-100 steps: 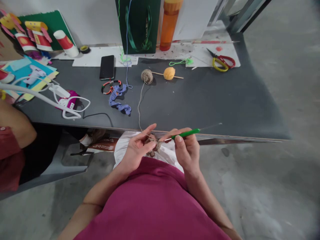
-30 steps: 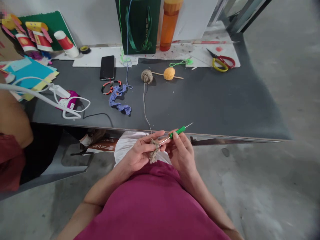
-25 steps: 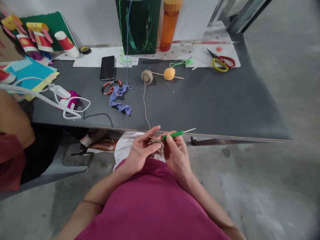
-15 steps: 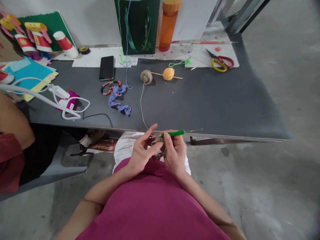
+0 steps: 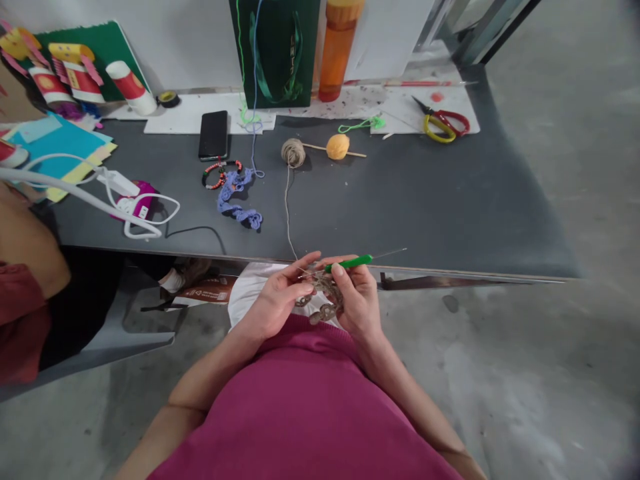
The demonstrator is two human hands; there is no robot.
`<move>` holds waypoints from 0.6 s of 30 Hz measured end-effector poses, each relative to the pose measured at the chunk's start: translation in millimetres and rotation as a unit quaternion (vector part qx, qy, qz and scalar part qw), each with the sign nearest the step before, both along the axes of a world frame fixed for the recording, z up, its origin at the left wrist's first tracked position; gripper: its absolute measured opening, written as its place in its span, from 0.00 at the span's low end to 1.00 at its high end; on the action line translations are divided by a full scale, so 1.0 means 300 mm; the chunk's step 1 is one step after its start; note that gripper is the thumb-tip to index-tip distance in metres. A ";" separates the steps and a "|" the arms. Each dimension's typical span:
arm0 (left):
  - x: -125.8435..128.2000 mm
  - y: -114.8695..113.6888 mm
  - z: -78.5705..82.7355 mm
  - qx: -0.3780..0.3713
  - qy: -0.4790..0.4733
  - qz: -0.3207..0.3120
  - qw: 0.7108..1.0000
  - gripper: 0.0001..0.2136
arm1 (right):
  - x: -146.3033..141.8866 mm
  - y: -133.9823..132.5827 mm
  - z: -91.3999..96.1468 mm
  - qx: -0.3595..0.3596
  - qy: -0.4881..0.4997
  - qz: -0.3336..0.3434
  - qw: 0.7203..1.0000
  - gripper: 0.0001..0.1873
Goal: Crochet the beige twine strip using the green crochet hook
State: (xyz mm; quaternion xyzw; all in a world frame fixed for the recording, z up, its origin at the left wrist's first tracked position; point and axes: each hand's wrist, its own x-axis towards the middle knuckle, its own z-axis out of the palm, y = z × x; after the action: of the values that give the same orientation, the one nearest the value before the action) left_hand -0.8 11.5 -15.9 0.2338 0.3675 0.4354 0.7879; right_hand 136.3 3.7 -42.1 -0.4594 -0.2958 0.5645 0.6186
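My right hand (image 5: pixel 359 293) is closed around a crochet hook with a green handle (image 5: pixel 356 262); its thin metal ends stick out to both sides. Between my hands hangs a brownish-grey crocheted piece (image 5: pixel 325 303), curled at its lower edge. My left hand (image 5: pixel 283 293) pinches the left side of this piece, index finger stretched along the yarn. From there a strand of yarn (image 5: pixel 287 213) runs up over the table edge to a brownish-grey yarn ball (image 5: pixel 293 153). Both hands are just in front of the table edge, above my lap.
On the grey table (image 5: pixel 425 200) lie a blue crocheted strip (image 5: pixel 237 200), a beaded bracelet (image 5: pixel 215 177), a phone (image 5: pixel 213 136), a yellow yarn ball (image 5: pixel 338 147) by a stick, and scissors (image 5: pixel 443 125). A green bag (image 5: pixel 275 60) and orange bottle (image 5: pixel 336 60) stand behind. Another person's arm (image 5: pixel 30 233) is at left.
My right hand has shifted slightly right, and the hook tilts up more at its right end. More of the crocheted piece shows below my fingers. My left thumb has come down nearer the piece.
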 end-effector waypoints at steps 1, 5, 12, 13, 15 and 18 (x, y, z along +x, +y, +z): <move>0.001 0.000 0.003 -0.004 -0.008 -0.001 1.000 0.21 | 0.002 0.002 0.002 0.006 -0.003 0.006 1.000 0.11; 0.004 0.000 0.005 -0.015 -0.022 0.000 1.000 0.20 | 0.008 0.010 0.010 0.009 -0.006 0.012 1.000 0.12; -0.009 0.004 -0.003 -0.026 -0.018 0.006 0.999 0.20 | 0.035 0.011 0.030 0.064 -0.070 0.047 0.994 0.12; -0.011 0.005 -0.004 -0.019 -0.014 0.009 1.000 0.19 | 0.043 0.009 0.035 0.081 -0.099 0.052 0.990 0.11; -0.014 0.005 -0.006 0.001 0.006 0.021 1.000 0.19 | 0.058 0.004 0.048 0.124 -0.175 0.049 0.975 0.09; -0.013 0.000 -0.010 0.052 0.063 0.057 0.995 0.19 | 0.074 -0.001 0.065 0.207 -0.300 0.035 0.931 0.08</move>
State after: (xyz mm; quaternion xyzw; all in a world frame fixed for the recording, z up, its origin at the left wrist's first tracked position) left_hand -4.7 11.4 -18.9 0.2800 0.4061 0.4821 0.7241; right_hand 158.6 3.5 -22.4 -0.4583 -0.5935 0.3481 0.5627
